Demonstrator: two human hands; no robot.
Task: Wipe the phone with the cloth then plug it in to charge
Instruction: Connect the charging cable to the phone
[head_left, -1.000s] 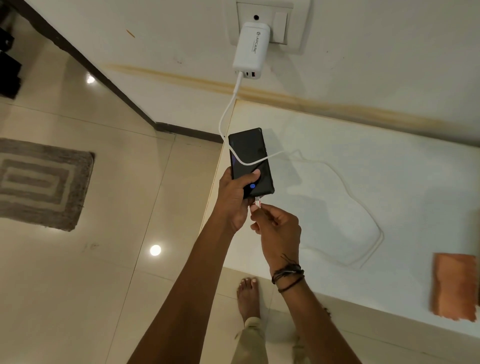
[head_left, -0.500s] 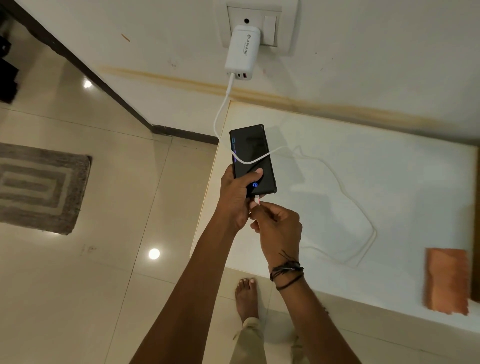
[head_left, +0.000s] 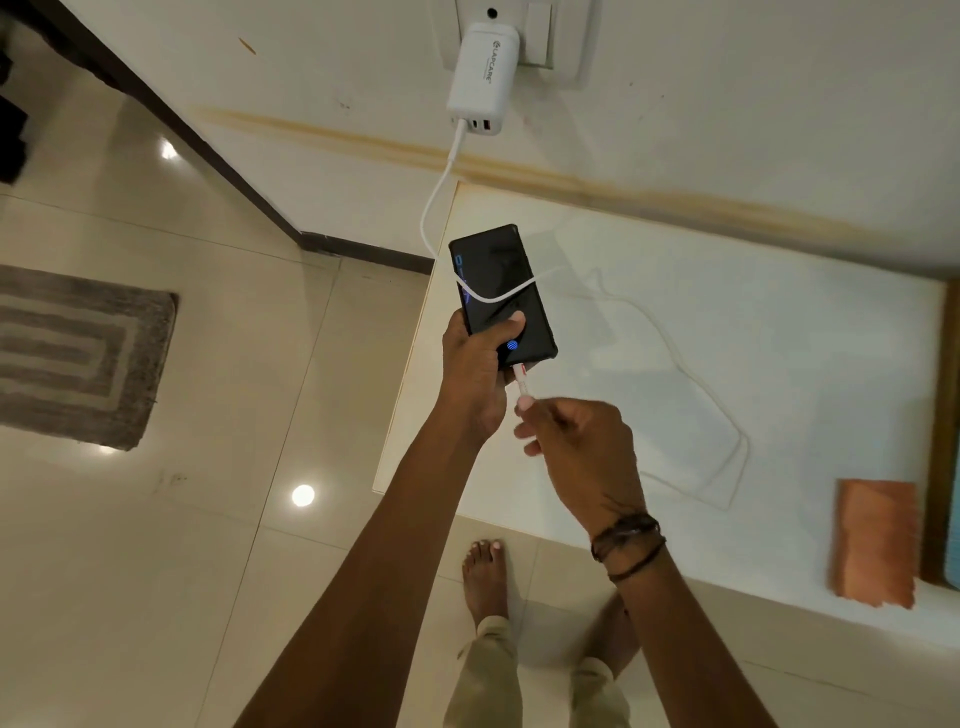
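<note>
A black phone (head_left: 496, 280) is held over the left end of the white counter (head_left: 779, 322), my left hand (head_left: 480, 374) gripping its lower part with the thumb on the screen. The screen shows a blue fingerprint icon. A white charging cable (head_left: 436, 208) runs from the white charger (head_left: 483, 78) in the wall socket, crosses the screen and loops over the counter. Its plug (head_left: 521, 376) sits in the phone's bottom port. My right hand (head_left: 576, 452) pinches the cable just behind the plug. An orange cloth (head_left: 875, 543) lies on the counter's right front.
A grey patterned mat (head_left: 78, 358) lies on the glossy tiled floor at the left. My bare foot (head_left: 485, 577) stands below the counter's front edge. A wooden-framed object (head_left: 948, 431) borders the counter at the far right. A dark skirting (head_left: 208, 150) runs along the wall.
The plug has gone into the phone's port, and my right hand has slid back a little along the cable. The view has shifted slightly.
</note>
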